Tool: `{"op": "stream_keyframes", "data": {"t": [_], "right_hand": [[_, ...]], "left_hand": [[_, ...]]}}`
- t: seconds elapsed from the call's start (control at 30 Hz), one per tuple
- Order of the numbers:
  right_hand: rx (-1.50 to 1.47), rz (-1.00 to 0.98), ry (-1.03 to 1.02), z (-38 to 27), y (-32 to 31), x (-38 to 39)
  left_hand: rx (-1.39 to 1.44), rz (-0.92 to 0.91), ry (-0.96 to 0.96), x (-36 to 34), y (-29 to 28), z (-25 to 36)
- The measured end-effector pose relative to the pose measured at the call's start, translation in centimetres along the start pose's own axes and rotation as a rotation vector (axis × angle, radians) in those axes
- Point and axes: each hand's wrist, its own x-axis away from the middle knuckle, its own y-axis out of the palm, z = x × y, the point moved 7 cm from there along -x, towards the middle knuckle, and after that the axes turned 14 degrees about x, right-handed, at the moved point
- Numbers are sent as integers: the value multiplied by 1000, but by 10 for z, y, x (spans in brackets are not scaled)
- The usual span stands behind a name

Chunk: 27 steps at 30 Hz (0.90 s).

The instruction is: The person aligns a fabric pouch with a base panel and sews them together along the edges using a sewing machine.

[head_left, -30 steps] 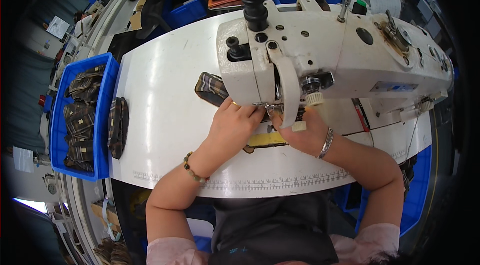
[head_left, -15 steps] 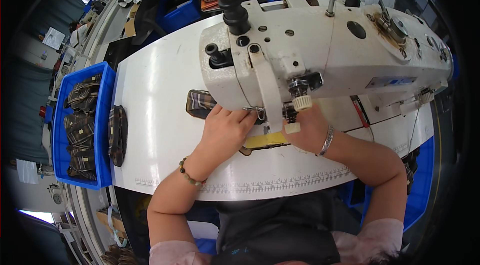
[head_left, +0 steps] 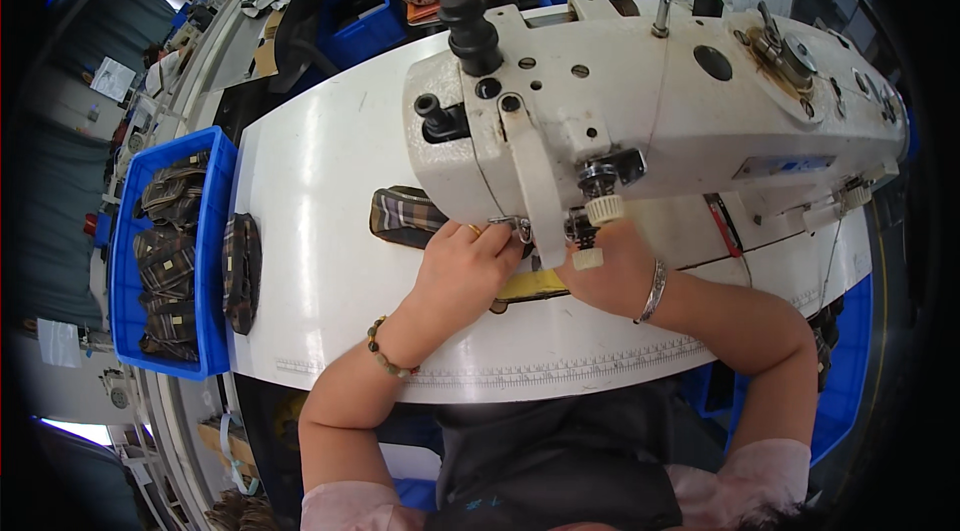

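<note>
A white sewing machine (head_left: 590, 121) stands over the table, its head hiding the needle area. Beside the needle area, my left hand (head_left: 465, 269) has its fingers bent and closed on a brown plaid fabric piece (head_left: 405, 215) with a dark lower side. The piece sticks out to the left of that hand; the fingertips are partly hidden. My right hand (head_left: 612, 269) is on the other side of the needle area, its fingers largely behind the machine's cream knobs (head_left: 604, 210). Between my hands shows a yellow strip (head_left: 532, 285) with a dark edge, low against the table.
At the table's left end stands a blue bin (head_left: 222, 251) holding several plaid fabric pieces (head_left: 165, 261); another plaid piece (head_left: 240, 273) lies beside it. Red-handled snippers (head_left: 722, 224) lie right of my right hand. A printed ruler (head_left: 480, 374) follows the near edge of the white table (head_left: 320, 231).
My left hand has shifted slightly right and down, and a longer stretch of the plaid piece shows beside it. My right hand has moved slightly left; less of the yellow strip shows.
</note>
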Motion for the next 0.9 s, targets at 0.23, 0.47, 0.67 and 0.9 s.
{"op": "stream_keyframes", "data": {"t": [0.23,0.47,0.67,0.9], "right_hand": [[71,23,-25,-15,-10,11],[301,-29,-239,-29,3,14],[243,-54,-210,-29,-3,12],[235,-57,-220,-33,-7,9]], "left_hand": [[-5,-22,-16,1,1,2],[-10,-28,-44,2,3,4],[-6,16,-57,0,3,5],[-12,47,-76,-2,-1,3]]}}
